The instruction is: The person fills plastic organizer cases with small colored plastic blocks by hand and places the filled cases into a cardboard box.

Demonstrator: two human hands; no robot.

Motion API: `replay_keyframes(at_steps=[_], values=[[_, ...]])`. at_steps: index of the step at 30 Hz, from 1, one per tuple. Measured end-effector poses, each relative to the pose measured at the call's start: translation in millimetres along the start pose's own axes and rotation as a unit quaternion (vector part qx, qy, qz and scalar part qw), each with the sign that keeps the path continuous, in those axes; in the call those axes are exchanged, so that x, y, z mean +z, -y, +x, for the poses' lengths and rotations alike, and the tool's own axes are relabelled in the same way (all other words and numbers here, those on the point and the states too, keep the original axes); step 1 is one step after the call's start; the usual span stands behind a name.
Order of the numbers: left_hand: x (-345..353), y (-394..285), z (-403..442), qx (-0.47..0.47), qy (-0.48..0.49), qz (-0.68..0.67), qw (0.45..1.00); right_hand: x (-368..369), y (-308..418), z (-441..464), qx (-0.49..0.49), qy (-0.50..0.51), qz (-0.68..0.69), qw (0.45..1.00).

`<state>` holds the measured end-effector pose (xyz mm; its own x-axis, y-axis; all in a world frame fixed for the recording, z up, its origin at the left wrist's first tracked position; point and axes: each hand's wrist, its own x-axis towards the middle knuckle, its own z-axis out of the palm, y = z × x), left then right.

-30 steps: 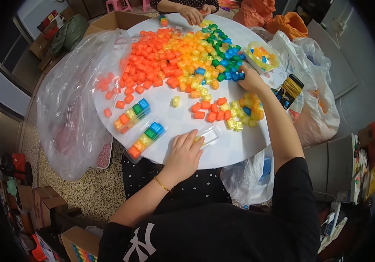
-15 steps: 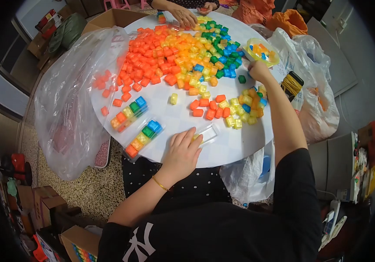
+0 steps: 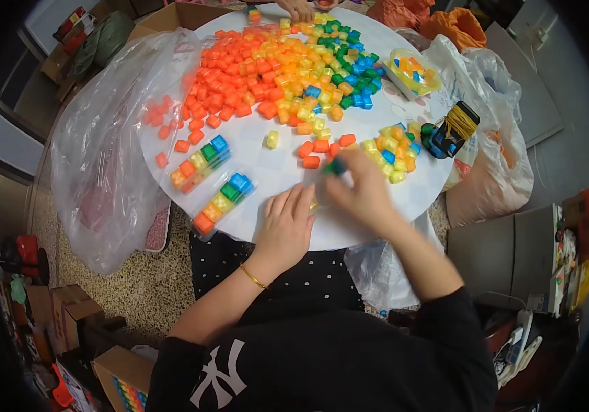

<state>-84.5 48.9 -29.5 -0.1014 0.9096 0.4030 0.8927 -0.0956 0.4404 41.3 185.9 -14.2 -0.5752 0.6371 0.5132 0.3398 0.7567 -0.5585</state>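
Observation:
My left hand (image 3: 285,221) rests on the near part of the white round table (image 3: 287,237), fingers together at a clear tray that is now mostly hidden. My right hand (image 3: 360,189), blurred by motion, holds a green cube (image 3: 336,166) between thumb and fingers, just right of my left hand. Left of my hands lie two clear trays, each with a row of blue, green, yellow, orange and red cubes: a nearer one (image 3: 222,202) and a farther one (image 3: 200,163). Loose red cubes (image 3: 311,162) and a mixed group (image 3: 390,147) lie beyond my right hand.
A large pile of cubes (image 3: 267,75) runs from red through yellow to blue. Around it are a yellow container (image 3: 412,74), a black holder with yellow bands (image 3: 459,123) and a plastic bag (image 3: 116,137). A co-worker's hand (image 3: 297,9) is at the far edge.
My right hand has come back from the table's right side to near my left hand, now with a green cube. The co-worker's hands have shifted toward the top of the view.

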Motion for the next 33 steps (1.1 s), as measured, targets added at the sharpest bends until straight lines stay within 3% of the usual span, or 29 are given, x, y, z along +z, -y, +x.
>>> replay_keyframes(at_steps=[2, 11, 16, 20, 22, 24, 26, 28, 31, 33], values=[[1.2, 1.5, 2.5, 0.025, 0.006, 0.038, 0.999, 16.3, 16.1, -30.9, -0.05, 0.016, -0.027, 0.998], [-5.0, 0.2, 10.2, 0.036, 0.039, 0.093, 0.994, 4.5, 28.7, -47.1, -0.034, 0.155, -0.144, 0.977], [-8.6, 6.1, 3.3, -0.003, 0.006, -0.082, 0.997, -1.8, 32.4, -40.7, -0.005, 0.224, -0.066, 0.972], [-72.5, 16.1, -7.7, -0.046, -0.05, -0.036, 0.997, -21.1, 17.4, -32.9, 0.006, 0.083, 0.042, 0.996], [-100.5, 33.2, -14.1, -0.111, -0.054, 0.005, 0.992, -16.0, 4.7, -27.5, 0.026, 0.076, 0.052, 0.995], [-105.3, 48.3, -20.1, -0.117, -0.057, 0.052, 0.99, -8.1, 4.7, -20.1, 0.047, 0.069, 0.06, 0.995], [-105.6, 55.2, -23.5, -0.107, -0.035, 0.088, 0.99, 3.4, 14.9, -5.2, -0.101, 0.089, 0.016, 0.991], [-106.4, 53.3, -23.8, -0.11, -0.038, 0.105, 0.988, 14.3, 22.6, 15.7, -0.103, 0.103, 0.007, 0.989], [-117.9, 49.0, -21.1, -0.076, -0.079, 0.104, 0.988, 41.2, 8.6, 41.9, -0.166, 0.149, -0.182, 0.958], [-136.3, 57.3, -23.3, -0.071, -0.132, 0.073, 0.986, 38.7, -9.1, 51.2, -0.144, 0.153, -0.21, 0.955]])
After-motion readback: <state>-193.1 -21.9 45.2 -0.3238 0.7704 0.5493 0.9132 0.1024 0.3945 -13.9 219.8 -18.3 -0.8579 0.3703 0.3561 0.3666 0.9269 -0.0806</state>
